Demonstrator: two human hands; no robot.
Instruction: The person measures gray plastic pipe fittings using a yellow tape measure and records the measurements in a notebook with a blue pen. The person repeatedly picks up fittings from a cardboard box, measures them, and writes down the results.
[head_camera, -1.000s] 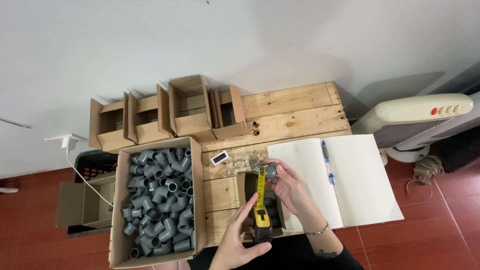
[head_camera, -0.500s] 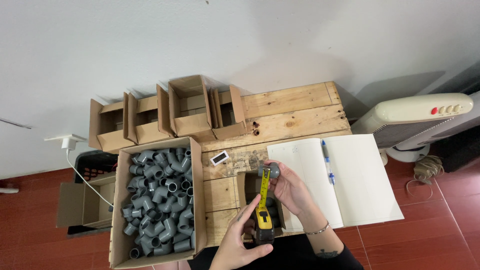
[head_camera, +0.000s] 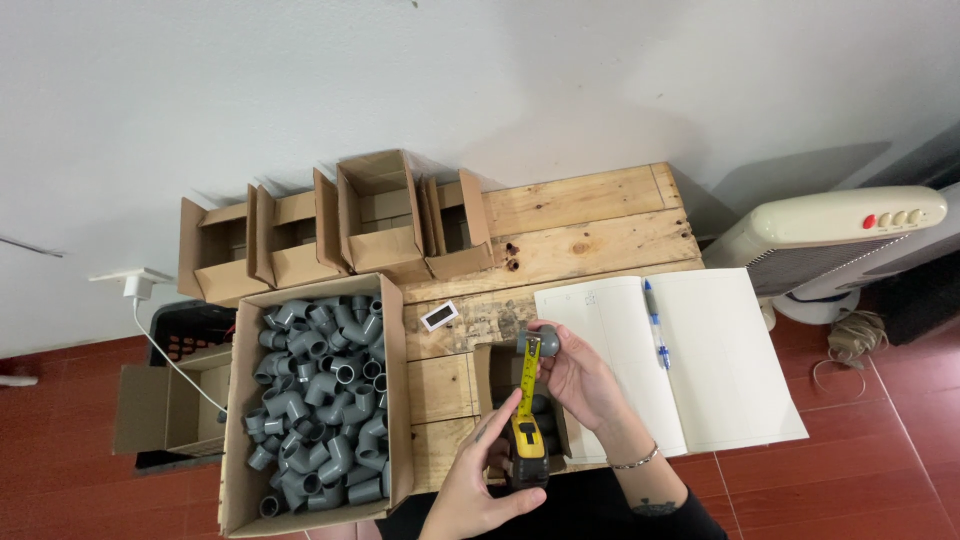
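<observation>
Big carton of grey pipe elbows (head_camera: 320, 390) far left on the wooden table (head_camera: 590, 225); left hand (head_camera: 480, 480) gripping yellow tape measure (head_camera: 527, 455), blade run up to grey fitting (head_camera: 540, 342) pinched in right hand (head_camera: 585, 380); open notebook (head_camera: 700, 360) with blue pen (head_camera: 655, 320) on right

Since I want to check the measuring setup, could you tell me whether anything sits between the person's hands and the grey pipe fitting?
Nothing visible does. The right hand already holds the grey pipe fitting, and the left hand lays the yellow tape measure up against it.
</observation>
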